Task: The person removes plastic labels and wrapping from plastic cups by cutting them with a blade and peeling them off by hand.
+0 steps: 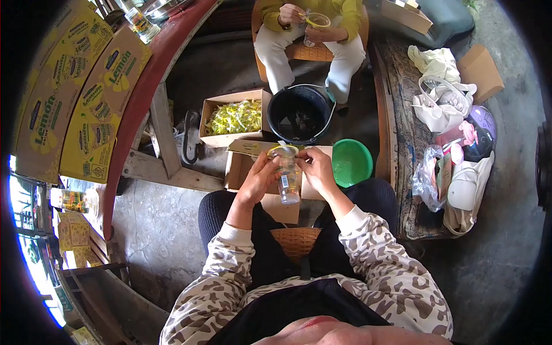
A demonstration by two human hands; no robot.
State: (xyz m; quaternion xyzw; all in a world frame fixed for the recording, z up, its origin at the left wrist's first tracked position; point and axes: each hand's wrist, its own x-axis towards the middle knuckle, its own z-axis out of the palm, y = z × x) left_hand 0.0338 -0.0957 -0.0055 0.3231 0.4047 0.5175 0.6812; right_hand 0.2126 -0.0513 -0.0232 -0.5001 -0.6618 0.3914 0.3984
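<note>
A clear plastic bottle or jar (288, 188) with a barcode label and a yellowish ring at its top hangs slightly tilted between my hands, above an open cardboard box (280, 209). My left hand (261, 177) is wrapped round its upper left side. On the right, my right hand (315, 170) has its fingers bent in against the upper side of the container; whatever they pinch there is too small to make out. Just beyond my hands stands a black bucket (298, 139), with a green basin (352, 163) to its right.
A cardboard box (208, 119) of yellow-green strips stands ahead left. Opposite, a seated person (340, 33) holds a yellow-rimmed cup. Lemon cartons (109, 98) rest on the red table (150, 69) at left. Bags (463, 198) lie on the patterned bench (402, 103) at right.
</note>
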